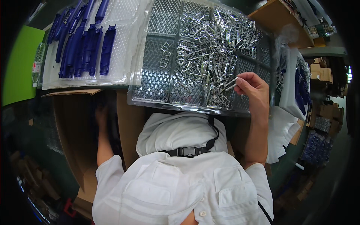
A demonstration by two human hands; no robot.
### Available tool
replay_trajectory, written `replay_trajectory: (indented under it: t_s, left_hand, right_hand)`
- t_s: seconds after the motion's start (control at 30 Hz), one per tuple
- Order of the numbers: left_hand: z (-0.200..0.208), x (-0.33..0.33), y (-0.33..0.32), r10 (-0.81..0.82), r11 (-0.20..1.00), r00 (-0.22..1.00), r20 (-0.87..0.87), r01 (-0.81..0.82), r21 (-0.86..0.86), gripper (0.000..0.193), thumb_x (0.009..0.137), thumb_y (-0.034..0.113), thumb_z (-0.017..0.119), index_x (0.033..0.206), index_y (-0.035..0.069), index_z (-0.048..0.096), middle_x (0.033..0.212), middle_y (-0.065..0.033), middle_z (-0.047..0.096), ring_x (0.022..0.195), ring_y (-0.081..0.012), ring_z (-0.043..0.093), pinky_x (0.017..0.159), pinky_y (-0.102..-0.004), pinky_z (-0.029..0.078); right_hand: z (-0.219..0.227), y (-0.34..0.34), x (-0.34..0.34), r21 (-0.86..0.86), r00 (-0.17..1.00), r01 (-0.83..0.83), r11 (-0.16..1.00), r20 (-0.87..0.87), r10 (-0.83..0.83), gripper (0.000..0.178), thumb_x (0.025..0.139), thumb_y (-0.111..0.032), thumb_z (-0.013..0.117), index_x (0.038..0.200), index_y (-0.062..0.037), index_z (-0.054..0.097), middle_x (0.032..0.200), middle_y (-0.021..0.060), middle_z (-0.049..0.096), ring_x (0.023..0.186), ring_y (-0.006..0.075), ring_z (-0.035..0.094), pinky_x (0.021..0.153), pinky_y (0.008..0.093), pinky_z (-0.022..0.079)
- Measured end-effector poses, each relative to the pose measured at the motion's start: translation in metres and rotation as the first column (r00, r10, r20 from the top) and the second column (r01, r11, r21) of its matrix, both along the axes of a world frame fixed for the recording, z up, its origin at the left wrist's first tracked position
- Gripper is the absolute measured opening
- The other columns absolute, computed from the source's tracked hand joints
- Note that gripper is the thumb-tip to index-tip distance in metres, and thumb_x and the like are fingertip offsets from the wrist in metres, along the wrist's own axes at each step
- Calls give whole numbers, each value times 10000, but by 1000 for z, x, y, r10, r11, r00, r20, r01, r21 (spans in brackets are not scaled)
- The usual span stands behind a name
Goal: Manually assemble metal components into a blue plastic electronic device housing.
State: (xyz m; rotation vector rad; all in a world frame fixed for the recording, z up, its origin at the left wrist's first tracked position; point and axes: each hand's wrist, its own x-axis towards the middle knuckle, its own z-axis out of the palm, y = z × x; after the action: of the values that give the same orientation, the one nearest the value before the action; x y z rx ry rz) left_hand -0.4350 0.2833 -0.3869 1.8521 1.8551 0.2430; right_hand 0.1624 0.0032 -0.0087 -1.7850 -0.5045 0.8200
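Note:
A clear plastic tray point(150, 98) with square compartments and a diamond-patterned base lies in front of me. Shiny metal ladder-shaped buckles point(210, 52) are heaped across its middle and right, and a couple more lie apart in a left compartment. At the heap's near right edge my right hand point(252, 89) is closed, pinching a metal buckle point(229, 83) between thumb and fingertips. Down inside an open cardboard box point(129, 127) on the left is my left hand point(101, 114), dim and smeared. Its fingers and anything in them cannot be made out.
Left of the buckles, a white tray point(123, 41) holds several long blue plastic parts point(107, 50). A plastic bottle point(38, 63) stands beside a green panel point(22, 62). Right of the tray are white foam sheets point(288, 90) with more blue parts, and a brown carton point(281, 18) sits behind.

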Motion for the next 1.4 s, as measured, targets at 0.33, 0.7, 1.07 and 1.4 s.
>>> replay_trajectory:
  t_s: [0.33,0.7,1.07,1.4]
  left_hand:
    - [328,121,-120,280,958,222,934,-126,-257,535,1045,342,492,1459,5,527,1164,-99,646,931,-155,627,793,-292,515]
    - [384,348,-166,122,417,281,952,856,-306,491,1055,202,436,1501,-1,478,1133,-82,674,805,-90,601,683,-239,517]
    - [372,362,-179,30,460,217,976,864,-206,455,1021,58,471,1471,-1,503,1058,-53,660,796,-81,586,668,-239,505]
    - [355,368,-188,-286,608,272,919,792,-46,257,1058,91,567,1281,-25,616,915,-33,682,699,-67,624,601,-225,508]
  right_hand:
    - [17,-11,-12,213,994,77,974,-96,-58,125,944,-17,731,1060,20,702,976,60,714,821,101,689,750,231,554]
    - [79,-16,-67,223,752,-249,943,658,43,191,762,45,814,912,-35,725,1388,197,609,1280,334,603,980,423,504]
    - [60,-19,-71,85,681,-238,968,725,104,149,757,81,772,850,11,679,1373,239,618,1282,377,614,1006,418,504]
    - [45,-10,-85,138,567,-121,983,822,-45,303,787,32,786,1038,-12,623,1272,195,640,1110,338,675,768,373,606]
